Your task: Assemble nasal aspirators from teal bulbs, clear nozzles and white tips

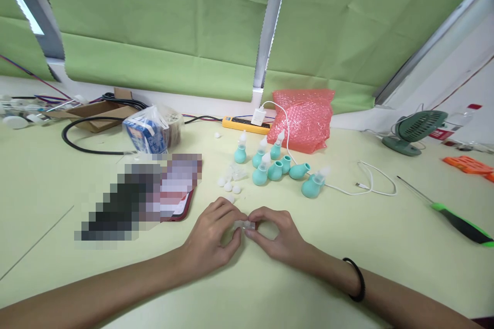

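Note:
My left hand (212,234) and my right hand (281,234) meet low over the table, thumbs and forefingers pinched on a small translucent plastic piece (247,225). The fingertips hide part of its shape. Just beyond lie several small white tips (228,186) and a little heap of clear plastic parts (237,171). Farther back are several teal squeeze bulbs; one fitted with a clear nozzle (240,153) stands upright, and another with a nozzle (312,186) leans to the right. A bare bulb (298,171) lies on its side with its mouth uncovered.
A phone (185,205) lies left of my hands, beside a blurred-out area. Behind are a plastic-wrapped blue pack (144,131), a yellow power strip (239,124) and a pink bubble-wrap bag (303,121). To the right are a white cable (372,180), a screwdriver (455,221) and a green fan (419,126).

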Available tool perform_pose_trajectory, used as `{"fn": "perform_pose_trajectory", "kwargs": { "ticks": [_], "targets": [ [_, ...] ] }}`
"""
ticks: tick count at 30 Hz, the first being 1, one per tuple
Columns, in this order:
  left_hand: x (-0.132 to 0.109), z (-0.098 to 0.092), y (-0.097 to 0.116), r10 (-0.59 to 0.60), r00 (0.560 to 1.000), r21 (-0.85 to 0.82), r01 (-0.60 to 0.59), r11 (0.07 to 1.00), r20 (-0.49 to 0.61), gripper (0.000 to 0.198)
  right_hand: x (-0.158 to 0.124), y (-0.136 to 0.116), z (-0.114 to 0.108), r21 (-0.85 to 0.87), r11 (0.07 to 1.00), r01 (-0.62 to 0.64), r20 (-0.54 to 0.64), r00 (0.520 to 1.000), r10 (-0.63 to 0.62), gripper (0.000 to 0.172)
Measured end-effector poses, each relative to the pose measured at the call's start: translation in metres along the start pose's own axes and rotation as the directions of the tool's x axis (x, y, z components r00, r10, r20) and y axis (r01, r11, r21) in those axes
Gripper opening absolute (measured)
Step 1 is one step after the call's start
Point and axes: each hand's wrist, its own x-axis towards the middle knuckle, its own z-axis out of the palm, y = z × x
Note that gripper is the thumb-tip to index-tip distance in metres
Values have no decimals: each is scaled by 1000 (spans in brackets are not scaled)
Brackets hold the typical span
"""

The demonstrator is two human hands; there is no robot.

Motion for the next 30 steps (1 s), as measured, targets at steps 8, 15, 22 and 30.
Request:
{"fn": "perform_pose_trajectory", "kwargs": {
  "ticks": [8, 15, 22, 30],
  "targets": [
    [0, 1, 0, -44, 999, -51, 46, 998, 31, 23, 0, 2, 1, 41, 999, -2, -29, 1000, 3, 9],
    [0, 4, -1, -40, 999, -114, 41, 993, 12, 17, -1, 2, 1, -5, 1000, 22, -26, 999, -22, 10],
    [7, -5, 4, -324, 939, -289, 343, 894, 112, 17, -6, 2, 2, -62, 986, 152, -84, 984, -157, 24],
    [9, -8, 5, -259, 927, -336, 344, 877, 273, 16, -4, -1, 0, -68, 949, 308, -123, 941, -314, 35]
  ]
}}
